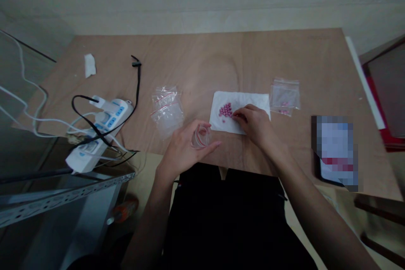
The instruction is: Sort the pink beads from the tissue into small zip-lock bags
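Small round pink pieces [225, 110], like pills or beads, lie in a cluster on a white paper sheet [257, 98]. My right hand [253, 123] is at the cluster's right side, thumb and fingers pinched together. Whether a piece is between those fingertips is hidden. Near the table's front edge, my left hand [186, 145] curls around a clear zip bag [201, 136], whose mouth is spread open. Left of that hand lie several flat clear zip bags [167, 109]. To the right of the paper, other zip bags [285, 94] hold a few pink pieces.
A phone [335, 149] with a blurred screen lies at the right front. Power strips [109, 120] with tangled cables [138, 80] occupy the left side. A white scrap [90, 65] lies at the back left. A wall [205, 17] stands behind the table.
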Demonstrator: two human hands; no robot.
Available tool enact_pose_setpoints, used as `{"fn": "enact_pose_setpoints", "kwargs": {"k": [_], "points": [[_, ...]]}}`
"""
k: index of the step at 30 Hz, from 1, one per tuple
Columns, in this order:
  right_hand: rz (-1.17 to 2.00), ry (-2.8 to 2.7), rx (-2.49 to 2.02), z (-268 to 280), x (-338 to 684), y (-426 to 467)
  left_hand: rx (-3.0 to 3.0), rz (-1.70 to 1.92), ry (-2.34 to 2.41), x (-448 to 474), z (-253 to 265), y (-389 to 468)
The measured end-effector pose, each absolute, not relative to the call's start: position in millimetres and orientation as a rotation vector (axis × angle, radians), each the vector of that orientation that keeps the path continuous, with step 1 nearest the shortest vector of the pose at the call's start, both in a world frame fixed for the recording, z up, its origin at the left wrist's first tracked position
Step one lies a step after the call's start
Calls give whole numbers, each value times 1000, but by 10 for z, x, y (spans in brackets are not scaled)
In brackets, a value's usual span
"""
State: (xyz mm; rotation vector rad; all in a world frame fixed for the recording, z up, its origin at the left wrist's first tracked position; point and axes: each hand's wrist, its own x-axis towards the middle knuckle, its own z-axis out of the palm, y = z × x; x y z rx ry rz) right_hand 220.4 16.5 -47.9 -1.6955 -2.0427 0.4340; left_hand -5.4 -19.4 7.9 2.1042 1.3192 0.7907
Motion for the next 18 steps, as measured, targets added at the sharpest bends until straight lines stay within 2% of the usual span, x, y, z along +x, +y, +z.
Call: {"fn": "enact_pose_setpoints", "kwargs": {"k": [4, 12, 18], "points": [[437, -2025, -1693, -360, 2191, 149, 2079, 786, 1322, -31, 81, -189], [650, -1992, -1242, 450, 1949, -223, 1888, 896, 1193, 167, 38, -143], [634, -2144, -1281, 436, 1847, -282, 1920, 927, 1126, 278, 38, -124]]}}
